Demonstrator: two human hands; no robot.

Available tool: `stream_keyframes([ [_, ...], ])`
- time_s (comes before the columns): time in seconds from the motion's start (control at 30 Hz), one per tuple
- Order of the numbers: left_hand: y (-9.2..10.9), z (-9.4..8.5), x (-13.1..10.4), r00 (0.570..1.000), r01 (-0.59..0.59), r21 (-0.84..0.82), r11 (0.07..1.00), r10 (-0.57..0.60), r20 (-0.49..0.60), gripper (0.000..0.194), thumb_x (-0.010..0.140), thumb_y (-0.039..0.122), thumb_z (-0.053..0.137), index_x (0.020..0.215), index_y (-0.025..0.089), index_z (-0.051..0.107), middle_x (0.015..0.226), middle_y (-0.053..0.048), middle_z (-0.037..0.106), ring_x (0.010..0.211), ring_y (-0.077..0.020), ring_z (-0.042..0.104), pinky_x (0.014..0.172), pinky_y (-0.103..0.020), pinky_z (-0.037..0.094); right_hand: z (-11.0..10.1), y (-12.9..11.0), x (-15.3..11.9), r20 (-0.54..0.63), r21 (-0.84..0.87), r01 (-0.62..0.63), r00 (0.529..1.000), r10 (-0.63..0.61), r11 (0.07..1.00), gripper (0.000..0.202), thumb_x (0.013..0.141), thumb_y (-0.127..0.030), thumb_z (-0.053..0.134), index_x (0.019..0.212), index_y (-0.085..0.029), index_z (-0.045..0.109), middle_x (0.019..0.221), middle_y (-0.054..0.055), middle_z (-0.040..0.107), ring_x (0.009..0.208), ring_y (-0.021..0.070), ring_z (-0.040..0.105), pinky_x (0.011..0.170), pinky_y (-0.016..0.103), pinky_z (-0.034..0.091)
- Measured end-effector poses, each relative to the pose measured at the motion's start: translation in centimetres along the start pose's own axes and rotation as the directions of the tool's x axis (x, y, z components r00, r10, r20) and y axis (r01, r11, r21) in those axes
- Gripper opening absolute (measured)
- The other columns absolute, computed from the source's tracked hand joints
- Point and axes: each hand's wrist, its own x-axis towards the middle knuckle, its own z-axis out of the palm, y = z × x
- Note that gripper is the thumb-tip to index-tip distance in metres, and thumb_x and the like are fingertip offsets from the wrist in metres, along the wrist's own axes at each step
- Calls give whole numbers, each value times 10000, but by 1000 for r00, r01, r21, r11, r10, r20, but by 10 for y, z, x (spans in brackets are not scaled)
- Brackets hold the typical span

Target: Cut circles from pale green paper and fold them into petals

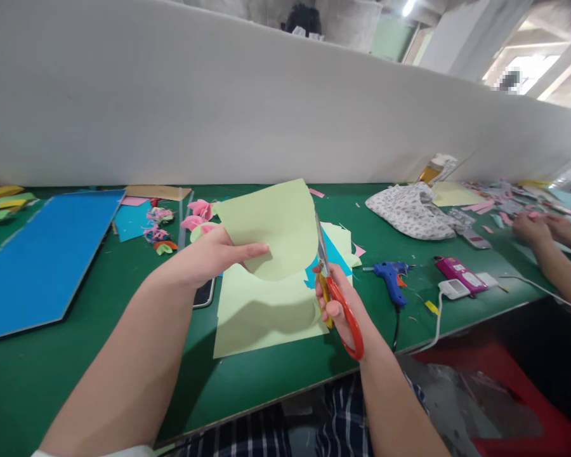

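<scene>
My left hand pinches a pale green sheet of paper, thumb on top, and holds it raised over the table. In my right hand is a pair of scissors with one red and one yellow handle. Their blades point up and lie at the right edge of the sheet; I cannot tell whether they are around the paper. Beneath the raised sheet lie more pale green sheets and blue paper pieces. Pink paper petals rest beside my left wrist.
A large blue board lies at the left. A blue glue gun, a purple device with a white cable, and a patterned cloth are at the right. A co-worker's hands handle scraps at the far right. A white partition stands behind.
</scene>
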Motion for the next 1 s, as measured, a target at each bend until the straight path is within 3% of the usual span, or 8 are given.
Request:
stream_keyframes([
  [0.23,2,1,0,1000,-26,0,1000,26,16,352,790,379,764,1081,197,689,1158,-62,750,1000,-249,705,779,-321,584,-1,-1,-1,4,-32,30,1000,-30,999,938,443,-888,665,1121,-253,541,742,-40,460,542,103,345,409,235,300],
  [0.5,4,-2,-1,1000,-3,-15,1000,2,-17,378,783,356,768,1121,194,713,1180,-73,746,1000,-251,707,798,-338,590,1,-5,-3,-2,-28,6,1000,-6,1000,798,541,-799,747,1092,-254,555,686,-58,415,527,102,312,397,240,285],
  [0.77,0,-8,5,999,-8,-69,998,4,-47,301,715,400,818,923,186,780,932,-70,792,824,-225,739,680,-291,612,1,-10,-7,-27,-103,-30,999,27,994,695,642,-717,769,1112,-249,560,688,-55,421,504,95,320,373,228,276],
  [0.87,-1,-8,7,992,-20,-100,995,7,-128,279,698,390,832,888,194,775,911,-57,792,809,-216,741,668,-279,611,3,-14,-9,-32,-91,-48,998,45,995,716,618,-726,776,1110,-252,562,682,-62,419,495,90,317,371,224,299],
  [1.0,-2,-4,12,951,-110,-170,979,54,-303,306,700,376,822,942,199,762,925,-56,789,821,-212,739,694,-287,608,4,-13,-8,-27,-84,-68,997,66,994,659,636,-678,801,1101,-269,578,677,-60,424,510,99,356,374,213,305],
])
